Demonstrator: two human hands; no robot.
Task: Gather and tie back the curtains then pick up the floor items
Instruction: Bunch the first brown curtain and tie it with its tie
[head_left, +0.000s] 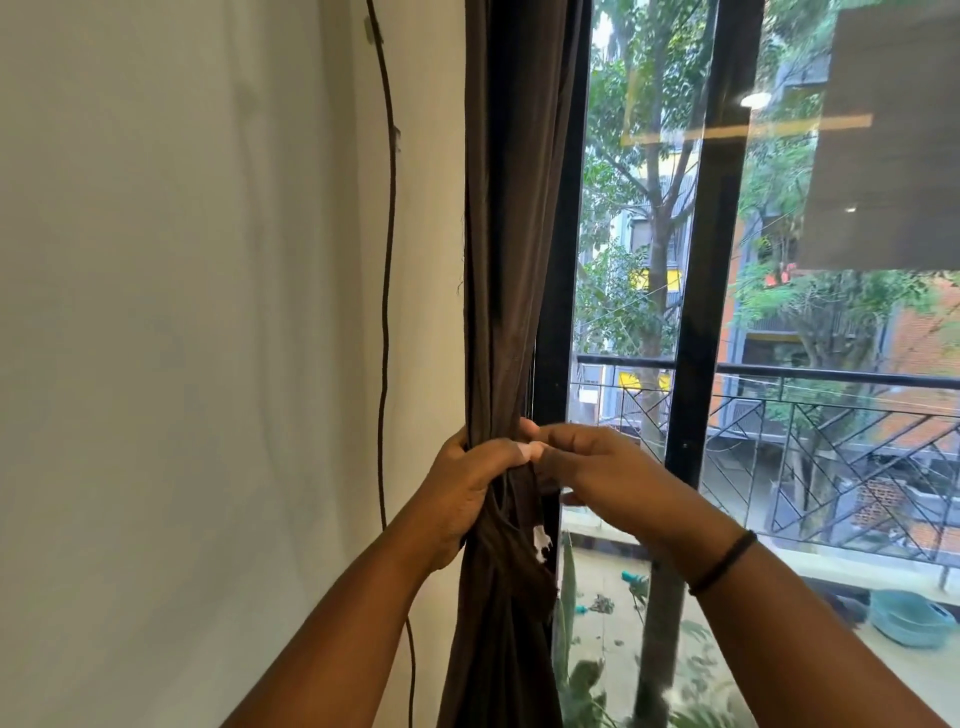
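A dark brown curtain (506, 234) hangs bunched into a narrow column against the left side of the window frame. My left hand (465, 488) wraps around the gathered cloth from the left, fingers closed on it. My right hand (597, 473) meets it from the right, fingertips pinching the cloth at the same height. Below the hands the fabric twists, and a small white patch (540, 541) shows on it. A separate tie cannot be made out. No floor items are in view.
A white wall (208, 312) fills the left, with a thin dark cable (388, 260) running down it. The black window frame (704, 312) and glass stand right behind the curtain. Outside are a balcony railing (831, 415), trees and a teal basin (909, 618).
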